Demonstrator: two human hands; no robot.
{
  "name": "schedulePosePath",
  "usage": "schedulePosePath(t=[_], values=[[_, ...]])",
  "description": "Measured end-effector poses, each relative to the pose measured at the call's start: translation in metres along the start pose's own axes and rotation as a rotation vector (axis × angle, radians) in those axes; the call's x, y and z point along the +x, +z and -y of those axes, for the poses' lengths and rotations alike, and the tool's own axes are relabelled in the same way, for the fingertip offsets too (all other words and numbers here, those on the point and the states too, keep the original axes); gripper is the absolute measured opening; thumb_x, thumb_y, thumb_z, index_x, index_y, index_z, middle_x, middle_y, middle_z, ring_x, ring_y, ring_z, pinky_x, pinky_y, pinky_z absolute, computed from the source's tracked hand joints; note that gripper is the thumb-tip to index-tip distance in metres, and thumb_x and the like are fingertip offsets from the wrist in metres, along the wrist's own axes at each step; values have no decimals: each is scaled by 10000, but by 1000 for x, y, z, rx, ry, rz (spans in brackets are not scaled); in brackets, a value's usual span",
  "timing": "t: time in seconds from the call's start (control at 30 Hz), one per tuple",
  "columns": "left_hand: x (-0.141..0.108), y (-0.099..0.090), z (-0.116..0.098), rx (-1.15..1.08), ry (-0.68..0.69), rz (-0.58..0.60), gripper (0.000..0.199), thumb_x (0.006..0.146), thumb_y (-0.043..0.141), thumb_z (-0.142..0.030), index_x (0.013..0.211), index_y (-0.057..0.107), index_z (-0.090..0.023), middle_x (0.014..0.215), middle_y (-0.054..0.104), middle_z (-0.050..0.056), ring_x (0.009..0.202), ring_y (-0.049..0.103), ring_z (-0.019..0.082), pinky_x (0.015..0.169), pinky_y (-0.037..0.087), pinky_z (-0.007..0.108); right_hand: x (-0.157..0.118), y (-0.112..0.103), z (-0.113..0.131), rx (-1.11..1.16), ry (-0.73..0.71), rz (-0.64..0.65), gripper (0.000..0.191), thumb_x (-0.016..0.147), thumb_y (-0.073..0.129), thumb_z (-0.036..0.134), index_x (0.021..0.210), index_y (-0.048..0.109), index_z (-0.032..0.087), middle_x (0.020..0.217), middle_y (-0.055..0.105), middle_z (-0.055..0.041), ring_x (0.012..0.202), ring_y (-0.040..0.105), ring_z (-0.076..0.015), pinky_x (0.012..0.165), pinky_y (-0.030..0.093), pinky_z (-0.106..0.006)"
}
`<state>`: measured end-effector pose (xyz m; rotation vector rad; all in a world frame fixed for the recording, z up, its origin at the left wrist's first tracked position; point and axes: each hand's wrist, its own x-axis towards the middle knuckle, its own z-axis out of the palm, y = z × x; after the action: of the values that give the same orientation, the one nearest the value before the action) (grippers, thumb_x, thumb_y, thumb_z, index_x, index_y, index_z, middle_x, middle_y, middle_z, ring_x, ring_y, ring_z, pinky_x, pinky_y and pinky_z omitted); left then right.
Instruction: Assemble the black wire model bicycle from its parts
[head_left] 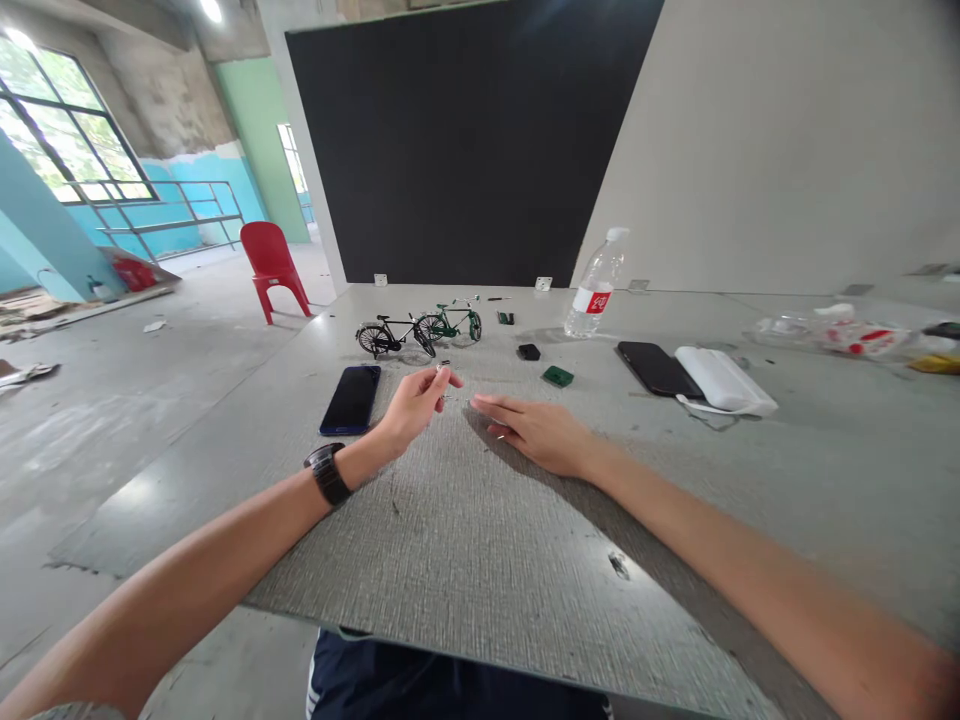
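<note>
My left hand [415,403], with a dark watch at the wrist, is closed in a pinch above the table. Whatever its fingertips hold is too small to make out. Tiny pale bits [448,398] lie on the table by those fingertips. My right hand [546,436] rests low over the tabletop, its fingers stretched toward the left hand. A small shiny piece [501,436] shows beneath its fingers. Beyond my hands stand a black miniature bicycle [391,337] and a green miniature bicycle [452,322], side by side and partly overlapping.
A dark phone [350,400] lies left of my left hand. Small black [529,352] and green pieces [558,376] sit past my right hand. Farther right are a water bottle [596,285], a black phone [656,369] and a white power bank [726,380]. A black panel [472,140] rises behind.
</note>
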<state>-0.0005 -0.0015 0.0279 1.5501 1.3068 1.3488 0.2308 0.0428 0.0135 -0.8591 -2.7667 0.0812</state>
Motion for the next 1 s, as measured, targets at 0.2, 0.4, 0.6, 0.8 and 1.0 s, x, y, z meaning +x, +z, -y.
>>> schedulePosePath(t=[0.2, 0.4, 0.6, 0.8, 1.0], values=[[0, 1, 0, -9, -29, 12, 388, 961, 507, -488, 832, 666, -159, 625, 480, -15, 579, 485, 106, 522, 352, 219, -1, 3, -4, 19, -25, -20, 434, 1017, 461, 304, 1438, 536, 378, 1484, 560, -4, 1129, 689, -251, 829, 576, -371], [0, 2, 1, -24, -48, 36, 389, 959, 506, -492, 818, 655, -162, 654, 497, -7, 596, 491, 105, 537, 384, 218, -2, 3, -2, -19, -18, -11, 436, 1018, 439, 293, 1441, 533, 341, 1479, 565, -24, 1127, 685, -250, 783, 571, -347], [0, 3, 5, -46, -56, 54, 373, 959, 521, -481, 823, 652, -159, 659, 512, -4, 595, 510, 103, 577, 434, 225, -1, 2, -1, -4, -18, -8, 416, 1022, 422, 307, 1414, 559, 322, 1457, 587, -20, 1164, 667, -247, 827, 564, -357], [-1, 4, 6, -143, -84, 80, 346, 939, 569, -464, 848, 648, -140, 720, 559, 8, 632, 559, 101, 653, 491, 251, -6, -2, -1, 175, -5, -121, 277, 996, 489, 323, 1128, 714, 229, 1185, 735, -65, 1048, 697, -236, 892, 543, -388], [-4, 6, 8, -261, -99, 207, 253, 892, 657, -367, 957, 653, -124, 851, 641, 37, 743, 630, 113, 769, 527, 283, -11, -12, 8, 312, 74, -269, 228, 983, 516, 304, 1046, 722, 231, 996, 773, -49, 828, 703, -191, 752, 520, -323]])
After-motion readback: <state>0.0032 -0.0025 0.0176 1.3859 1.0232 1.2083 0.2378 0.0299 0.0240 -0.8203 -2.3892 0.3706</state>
